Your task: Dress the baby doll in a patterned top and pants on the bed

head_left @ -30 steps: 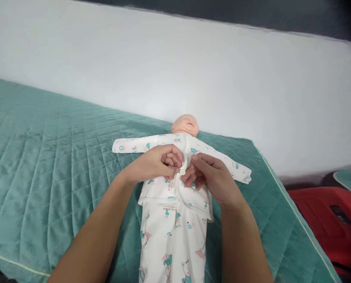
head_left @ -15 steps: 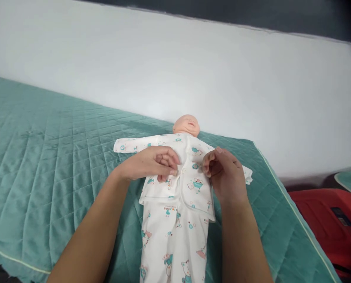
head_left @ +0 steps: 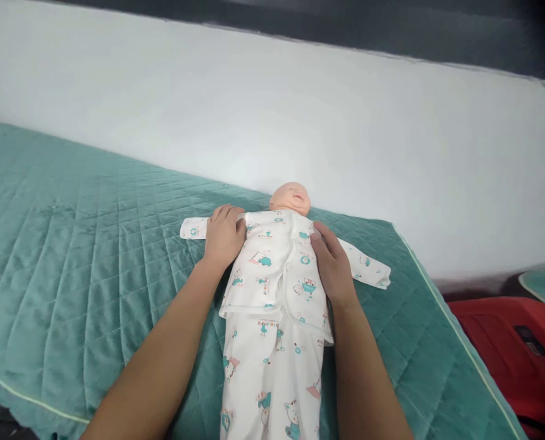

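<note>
A baby doll (head_left: 291, 198) lies on its back, face up, dressed in a white printed jacket (head_left: 263, 263) and matching trousers (head_left: 272, 379). Its sleeves stretch out to both sides. My left hand (head_left: 225, 235) rests over the sleeve on the left, near the shoulder, its fingers curved over the cloth. On the other side, my right hand (head_left: 333, 260) lies against the jacket's edge below the shoulder. Neither hand visibly pinches the fabric; the fingertips of both are partly hidden. The jacket's front is closed over the chest.
The doll lies on a green quilted cover (head_left: 93, 244) with a pale piped edge. Behind it rises a white wall (head_left: 254, 110) with a dark band on top. A red chair-like object (head_left: 506, 354) stands beyond the right edge.
My left hand has moved from above the chest out to the left shoulder. My right hand has come down onto the doll's side, and the right sleeve now shows more fully.
</note>
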`<state>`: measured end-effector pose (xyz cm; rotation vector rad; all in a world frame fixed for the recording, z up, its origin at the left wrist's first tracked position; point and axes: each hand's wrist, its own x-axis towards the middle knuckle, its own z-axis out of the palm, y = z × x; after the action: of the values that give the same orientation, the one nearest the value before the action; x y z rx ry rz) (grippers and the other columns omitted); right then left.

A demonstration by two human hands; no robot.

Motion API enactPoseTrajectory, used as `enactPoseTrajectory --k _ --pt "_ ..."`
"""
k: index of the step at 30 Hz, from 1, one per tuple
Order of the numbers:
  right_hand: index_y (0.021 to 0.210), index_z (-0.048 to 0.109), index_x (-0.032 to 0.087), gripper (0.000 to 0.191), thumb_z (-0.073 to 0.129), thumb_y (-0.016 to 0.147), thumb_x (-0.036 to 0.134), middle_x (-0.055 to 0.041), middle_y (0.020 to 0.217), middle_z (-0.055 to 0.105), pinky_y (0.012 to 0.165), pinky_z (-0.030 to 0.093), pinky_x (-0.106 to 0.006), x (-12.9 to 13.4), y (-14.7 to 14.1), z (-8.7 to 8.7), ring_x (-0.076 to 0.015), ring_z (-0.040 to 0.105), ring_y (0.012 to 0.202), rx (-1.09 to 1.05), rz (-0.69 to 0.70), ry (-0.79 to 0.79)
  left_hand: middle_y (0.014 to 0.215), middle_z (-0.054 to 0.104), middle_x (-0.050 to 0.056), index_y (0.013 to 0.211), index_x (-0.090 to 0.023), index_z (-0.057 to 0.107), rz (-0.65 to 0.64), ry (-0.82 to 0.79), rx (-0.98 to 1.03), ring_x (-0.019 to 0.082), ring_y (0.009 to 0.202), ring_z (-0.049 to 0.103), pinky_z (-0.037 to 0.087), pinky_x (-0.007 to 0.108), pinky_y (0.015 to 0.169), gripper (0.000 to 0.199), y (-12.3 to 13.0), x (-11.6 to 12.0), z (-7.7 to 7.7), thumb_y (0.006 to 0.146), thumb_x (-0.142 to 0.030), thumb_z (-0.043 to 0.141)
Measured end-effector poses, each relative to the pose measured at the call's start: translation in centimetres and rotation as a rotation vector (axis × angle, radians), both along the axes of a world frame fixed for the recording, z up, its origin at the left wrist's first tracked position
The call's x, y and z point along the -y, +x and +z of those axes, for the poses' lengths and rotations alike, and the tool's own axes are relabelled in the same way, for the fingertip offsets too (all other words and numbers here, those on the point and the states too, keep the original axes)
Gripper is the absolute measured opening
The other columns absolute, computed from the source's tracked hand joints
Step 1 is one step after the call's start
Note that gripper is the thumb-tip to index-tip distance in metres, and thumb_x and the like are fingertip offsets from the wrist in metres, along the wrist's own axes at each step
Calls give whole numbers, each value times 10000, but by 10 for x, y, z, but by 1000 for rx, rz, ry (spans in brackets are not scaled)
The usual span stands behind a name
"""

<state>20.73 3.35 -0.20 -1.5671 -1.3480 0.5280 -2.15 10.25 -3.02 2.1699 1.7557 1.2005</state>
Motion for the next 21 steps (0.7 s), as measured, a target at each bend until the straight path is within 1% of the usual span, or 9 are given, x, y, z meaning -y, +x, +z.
enactPoseTrajectory --k 3,4,5,7,9,14,16,18,21 --pt "1340 563 283 486 418 926 491 -48 1504 474 1189 34 -597 -12 10 -13 -274 282 1461 212 -83 -69 1217 685 72 1142 -221 659 53 -11 -48 268 1285 493 307 477 1111 301 2 -5 -8 959 -269 425" --pt "1359 548 286 498 391 933 490 -43 1527 443 1184 -12 -603 -16 12 -18 -269 246 1476 267 -123 -94 1202 697 62 1136 -232 663 65 -9 -53 255 1277 506 274 482 1131 306 3 -6 -9 972 -286 410" --pt "1376 532 289 508 368 939 490 -37 1547 415 1181 -28 -603 -19 14 -21 -263 227 1484 306 -157 -117 1187 707 53 1125 -242 667 77 -7 -57 243 1263 520 241 488 1148 313 4 -6 -11 982 -301 396" --pt "1402 507 296 521 327 952 487 -25 1566 383 1184 -9 -595 -24 16 -27 -251 225 1483 357 -198 -143 1167 718 47 1098 -251 677 110 -8 -60 233 1247 535 183 504 1170 334 5 -6 -12 996 -324 368" --pt "1414 496 296 525 292 965 478 -22 1566 382 1187 28 -588 -24 16 -30 -246 238 1475 403 -224 -152 1166 721 54 1078 -250 683 147 -19 -62 234 1243 537 153 523 1176 363 5 -6 -12 1005 -332 338" --pt "1435 470 268 526 253 993 453 -47 1544 416 1188 105 -566 -11 22 -35 -248 272 1452 584 -285 -132 1215 699 75 1086 -233 682 236 -76 -60 256 1261 512 98 581 1181 404 2 -1 -10 1009 -336 299" --pt "1458 436 246 544 258 997 472 -75 1541 414 1178 123 -584 -2 31 -37 -264 270 1450 674 -299 -126 1247 681 84 1111 -229 677 256 -96 -65 268 1273 496 78 606 1180 414 0 3 -9 1008 -340 292" --pt "1474 408 230 574 263 993 507 -98 1547 396 1164 154 -596 8 46 -39 -290 266 1451 737 -295 -142 1294 653 88 1159 -231 664 251 -108 -79 277 1290 479 64 632 1176 422 -3 6 -9 1008 -352 288" --pt "1487 381 211 632 261 978 566 -118 1556 371 1159 195 -570 21 72 -42 -317 271 1451 789 -275 -189 1408 572 93 1284 -234 602 223 -136 -115 287 1356 421 51 646 1179 441 -11 10 -10 1007 -368 288"
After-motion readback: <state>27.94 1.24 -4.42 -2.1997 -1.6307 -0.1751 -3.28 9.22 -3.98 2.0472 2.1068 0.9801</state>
